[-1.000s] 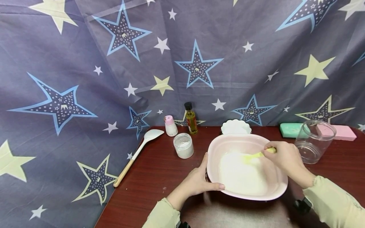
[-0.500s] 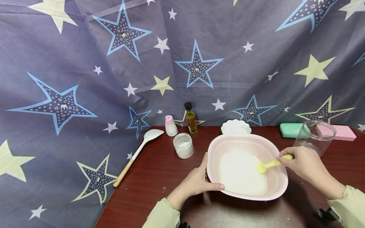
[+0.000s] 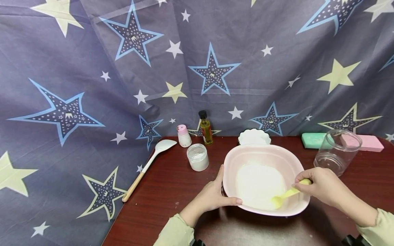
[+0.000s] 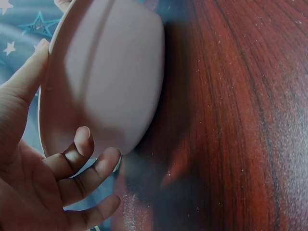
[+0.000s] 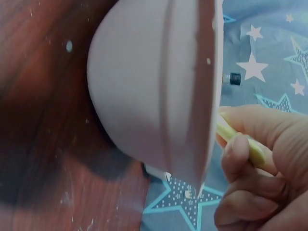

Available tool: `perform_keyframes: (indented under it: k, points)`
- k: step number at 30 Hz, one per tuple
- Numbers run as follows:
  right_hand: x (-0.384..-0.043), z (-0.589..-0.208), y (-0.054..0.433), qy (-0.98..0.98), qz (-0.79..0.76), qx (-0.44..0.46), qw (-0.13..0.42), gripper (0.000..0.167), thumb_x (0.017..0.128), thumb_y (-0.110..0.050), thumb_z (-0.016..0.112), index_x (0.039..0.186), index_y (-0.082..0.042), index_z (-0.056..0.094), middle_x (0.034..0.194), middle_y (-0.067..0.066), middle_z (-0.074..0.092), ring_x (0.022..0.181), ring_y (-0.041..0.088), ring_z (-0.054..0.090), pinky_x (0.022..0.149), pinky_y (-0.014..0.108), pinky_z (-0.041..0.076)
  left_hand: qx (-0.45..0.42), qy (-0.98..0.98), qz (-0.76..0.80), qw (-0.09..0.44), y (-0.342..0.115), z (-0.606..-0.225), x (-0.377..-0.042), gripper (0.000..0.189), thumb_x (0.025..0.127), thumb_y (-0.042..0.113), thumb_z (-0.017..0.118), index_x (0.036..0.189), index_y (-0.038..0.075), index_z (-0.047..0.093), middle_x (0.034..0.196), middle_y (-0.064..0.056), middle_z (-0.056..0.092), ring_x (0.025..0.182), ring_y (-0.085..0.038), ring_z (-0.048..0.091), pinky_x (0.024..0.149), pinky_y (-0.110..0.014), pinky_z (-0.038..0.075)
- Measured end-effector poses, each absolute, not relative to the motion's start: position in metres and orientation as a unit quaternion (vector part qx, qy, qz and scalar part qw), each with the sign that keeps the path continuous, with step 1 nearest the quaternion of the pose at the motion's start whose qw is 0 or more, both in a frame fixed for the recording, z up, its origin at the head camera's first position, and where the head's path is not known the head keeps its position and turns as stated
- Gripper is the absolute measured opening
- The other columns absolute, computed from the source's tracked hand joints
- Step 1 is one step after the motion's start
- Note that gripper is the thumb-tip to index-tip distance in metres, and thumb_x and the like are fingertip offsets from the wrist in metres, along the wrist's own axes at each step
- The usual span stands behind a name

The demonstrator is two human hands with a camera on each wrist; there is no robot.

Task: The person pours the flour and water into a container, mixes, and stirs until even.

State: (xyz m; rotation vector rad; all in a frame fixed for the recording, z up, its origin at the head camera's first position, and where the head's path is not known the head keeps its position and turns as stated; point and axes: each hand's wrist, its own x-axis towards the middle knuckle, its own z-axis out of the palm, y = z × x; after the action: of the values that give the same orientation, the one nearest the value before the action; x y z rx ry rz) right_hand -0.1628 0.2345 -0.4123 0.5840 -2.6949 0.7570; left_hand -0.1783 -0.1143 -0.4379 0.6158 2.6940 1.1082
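Note:
A pale pink basin with white contents stands on the table; glare hides whether they are powder or liquid. At its left side my left hand holds the rim, the thumb along the near edge. In the left wrist view, bent fingers of that hand lie beside the basin's outer wall. My right hand pinches the handle of a yellow spoon over the basin's right rim. The spoon's head is down at the near right of the white contents. Right-hand fingers curl round the handle's end.
Behind stand a pink-capped bottle, an oil bottle, a jar of white powder and a scalloped white dish. A ladle lies left. Right are a clear plastic jar, a green block and a pink block.
My right hand has moved the spoon from the far middle of the basin rightward, then toward me to the near right. The left hand and the basin have stayed in place.

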Motion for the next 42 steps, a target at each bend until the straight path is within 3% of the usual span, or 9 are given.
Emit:
perform_keyframes:
  k: [7, 15, 25, 31, 37, 42]
  points:
    - [-0.158, -0.417, 0.222, -0.917, 0.272, 0.230, 0.176, 0.021, 0.071, -0.019, 0.085, 0.073, -0.031, 0.068, 0.057, -0.029, 0.043, 0.059, -0.005, 0.040, 0.053, 0.022, 0.035, 0.204, 0.903, 0.369, 0.083, -0.114, -0.438, -0.178, 0.126, 0.069, 0.058, 0.081, 0.158, 0.018, 0.002, 0.128, -0.012, 0.061, 0.094, -0.008, 0.059, 0.082, -0.027, 0.047]
    - [-0.159, -0.417, 0.219, -0.903, 0.291, 0.230, 0.219, 0.021, 0.069, -0.012, 0.086, 0.077, -0.026, 0.072, 0.067, -0.026, 0.055, 0.059, -0.004, 0.040, 0.054, 0.015, 0.033, 0.205, 0.901, 0.373, 0.083, -0.114, -0.438, -0.178, 0.125, 0.069, 0.058, 0.081, 0.158, 0.019, 0.002, 0.128, -0.011, 0.061, 0.093, -0.008, 0.059, 0.082, -0.027, 0.047]
    - [-0.160, -0.409, 0.221, -0.897, 0.296, 0.201, 0.259, 0.019, 0.069, -0.011, 0.087, 0.081, -0.021, 0.076, 0.069, -0.018, 0.063, 0.057, -0.003, 0.041, 0.052, 0.015, 0.033, 0.206, 0.900, 0.375, 0.084, -0.113, -0.438, -0.178, 0.126, 0.069, 0.058, 0.082, 0.158, 0.019, 0.002, 0.127, -0.012, 0.061, 0.093, -0.008, 0.059, 0.081, -0.027, 0.047]
    - [-0.157, -0.405, 0.226, -0.886, 0.296, 0.204, 0.293, 0.023, 0.068, -0.008, 0.087, 0.082, -0.023, 0.075, 0.064, -0.022, 0.056, 0.055, -0.003, 0.038, 0.050, 0.015, 0.030, 0.201, 0.904, 0.369, 0.082, -0.113, -0.440, -0.178, 0.126, 0.069, 0.058, 0.082, 0.158, 0.018, 0.003, 0.129, -0.014, 0.060, 0.096, -0.009, 0.060, 0.085, -0.029, 0.047]
    - [-0.150, -0.399, 0.238, -0.882, 0.281, 0.187, 0.328, 0.029, 0.066, -0.004, 0.087, 0.088, -0.020, 0.076, 0.068, -0.017, 0.058, 0.055, -0.001, 0.038, 0.051, 0.016, 0.031, 0.202, 0.903, 0.370, 0.080, -0.112, -0.439, -0.178, 0.126, 0.069, 0.055, 0.083, 0.158, 0.015, 0.004, 0.132, -0.016, 0.058, 0.101, -0.012, 0.060, 0.088, -0.031, 0.047]
    - [-0.140, -0.394, 0.252, -0.882, 0.274, 0.150, 0.352, 0.030, 0.067, -0.004, 0.086, 0.092, -0.016, 0.075, 0.058, -0.018, 0.047, 0.050, -0.004, 0.033, 0.046, 0.017, 0.026, 0.203, 0.904, 0.368, 0.079, -0.112, -0.438, -0.179, 0.126, 0.069, 0.055, 0.083, 0.158, 0.014, 0.004, 0.131, -0.015, 0.059, 0.104, -0.012, 0.061, 0.089, -0.032, 0.047]
